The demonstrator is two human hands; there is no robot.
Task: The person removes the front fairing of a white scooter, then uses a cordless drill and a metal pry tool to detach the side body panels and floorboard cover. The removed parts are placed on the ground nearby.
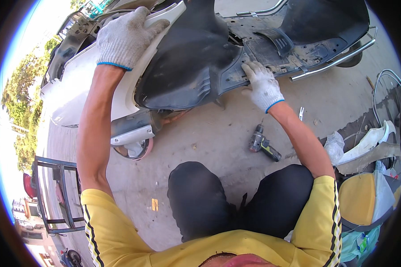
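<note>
A scooter with black plastic parts spans the top of the view. My left hand [128, 37], in a white knit glove with a blue cuff, is closed over the upper part of a white body panel [85, 99] at the scooter's left end. Its thumb lies toward the panel's raised edge, and its curled fingertips are partly hidden. My right hand [262, 85], gloved alike, rests on the near edge of the dusty black footboard [236, 76] with fingers stretched out and thumb apart. Between my hands is a black leg shield [182, 66].
A cordless drill [263, 143] lies on the concrete below my right hand. Chrome side rails [334, 60] edge the scooter. Loose panels [365, 147] and a yellow-black piece [357, 199] are piled at right. A dark metal frame [58, 196] stands at left.
</note>
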